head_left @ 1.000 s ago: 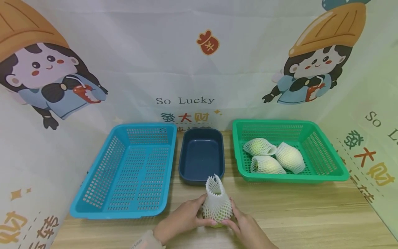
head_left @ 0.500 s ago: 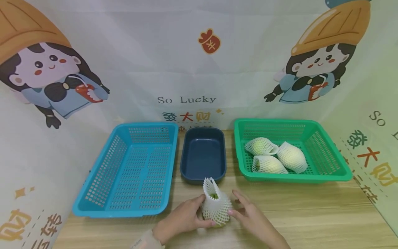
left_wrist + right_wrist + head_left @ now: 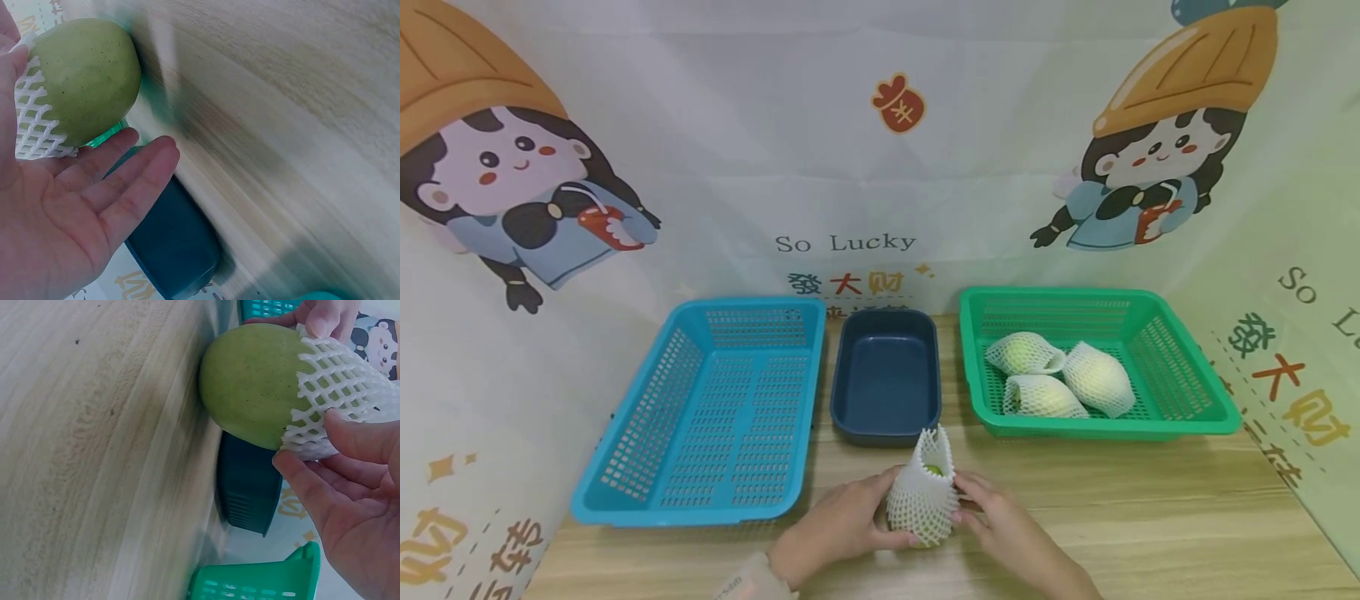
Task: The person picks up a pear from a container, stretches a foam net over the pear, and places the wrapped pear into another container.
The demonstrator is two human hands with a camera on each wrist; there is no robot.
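Observation:
A green mango [image 3: 94, 78] in a white foam net [image 3: 922, 500] stands upright over the table in front of the body. The net covers its upper part, and in both wrist views the smooth lower end shows bare. My left hand [image 3: 850, 518] grips the mango from the left, thumb on the near side and some fingers reaching out straight. From the right, my right hand [image 3: 359, 494] pinches the net near its lower edge between thumb and fingers. Through the net's open, pointed top a bit of green shows in the head view.
A dark blue tray [image 3: 886, 437] stands just beyond the hands. To its left is a blue slotted basket [image 3: 692, 515]. The green basket [image 3: 1112, 429] at right holds several net-wrapped fruits [image 3: 1099, 379]. A printed cloth [image 3: 737, 125] hangs behind the table.
Half a second ago my right fingers were spread off the net; now they are back on its side. The net's open top has swung to the right. My left hand keeps its place.

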